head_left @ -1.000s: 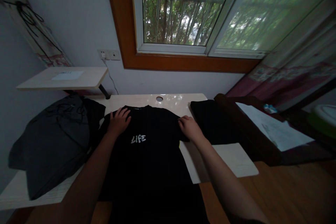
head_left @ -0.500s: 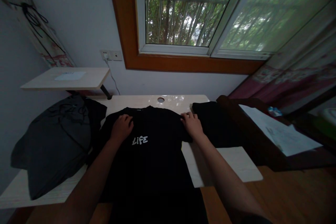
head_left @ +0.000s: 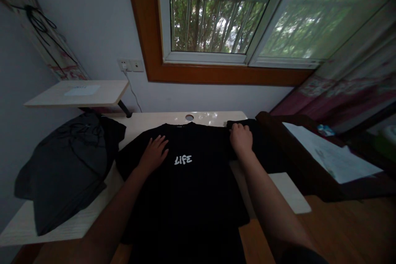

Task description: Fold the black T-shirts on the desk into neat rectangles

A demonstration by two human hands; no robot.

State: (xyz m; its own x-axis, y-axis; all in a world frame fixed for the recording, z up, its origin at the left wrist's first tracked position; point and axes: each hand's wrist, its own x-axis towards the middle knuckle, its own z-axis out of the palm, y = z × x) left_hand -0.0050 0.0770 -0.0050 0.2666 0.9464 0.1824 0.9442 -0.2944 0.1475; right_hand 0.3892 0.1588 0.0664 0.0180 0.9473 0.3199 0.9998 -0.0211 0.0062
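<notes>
A black T-shirt (head_left: 192, 189) with white lettering lies spread on the light wooden desk (head_left: 148, 120), its neckline toward the window and its lower part hanging toward me. My left hand (head_left: 154, 153) rests flat on the shirt's left shoulder area, fingers spread. At the shirt's right sleeve, my right hand (head_left: 241, 139) has its fingers curled around the fabric. A folded black garment (head_left: 267, 148) lies just beyond my right hand; its border with the sleeve is hard to make out in the dark.
On the left, a dark grey garment (head_left: 68, 165) is heaped on the desk under a raised shelf (head_left: 102, 90). A dark brown piece of furniture (head_left: 297, 152) with a paper sheet (head_left: 328, 152) stands at the right. Behind the desk are a wall and a window.
The T-shirt has slid to the right, its lettering shifting with it. My right hand has moved right with the sleeve; my left hand has moved slightly right and its fingers have spread.
</notes>
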